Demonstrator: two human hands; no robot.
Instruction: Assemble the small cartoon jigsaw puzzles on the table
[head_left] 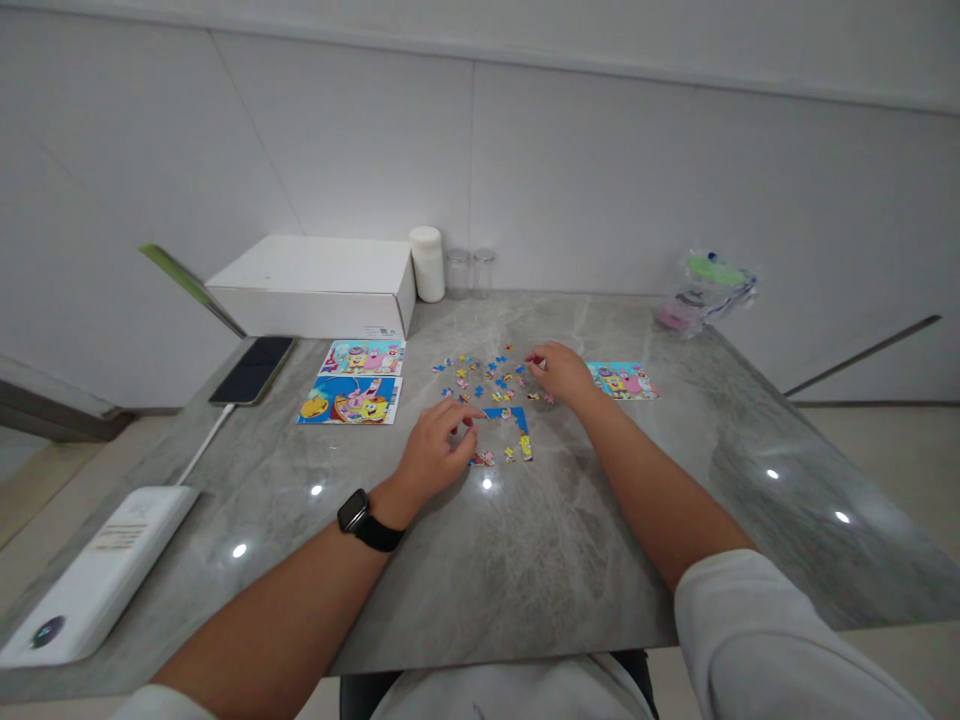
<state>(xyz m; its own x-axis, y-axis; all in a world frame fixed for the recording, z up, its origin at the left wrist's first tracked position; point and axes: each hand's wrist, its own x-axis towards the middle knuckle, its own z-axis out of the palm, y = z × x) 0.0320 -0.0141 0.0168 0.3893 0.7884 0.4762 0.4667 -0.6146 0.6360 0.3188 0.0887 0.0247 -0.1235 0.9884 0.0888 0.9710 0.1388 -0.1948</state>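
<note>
On the tabletop a partly joined jigsaw puzzle (523, 425) forms a blue-edged corner, with a few pieces along its lower side. My left hand (439, 442) lies at its left side, fingers loosely curled and thumb apart from the index finger; it covers part of the puzzle. Behind the puzzle, loose jigsaw pieces (491, 372) are scattered in blue, yellow and pink. At the right edge of these pieces is my right hand (561, 372), its fingertips drawn together low over the table. Whatever they pinch is too small to make out.
Two cartoon picture cards (352, 400) lie left, and another picture card (626, 380) lies right of my right hand. A phone (255, 370) is cabled to a white power bank (105, 570). At the back stand a white box (315, 285), white bottle (427, 265), two glasses (483, 275) and plastic bag (705, 292).
</note>
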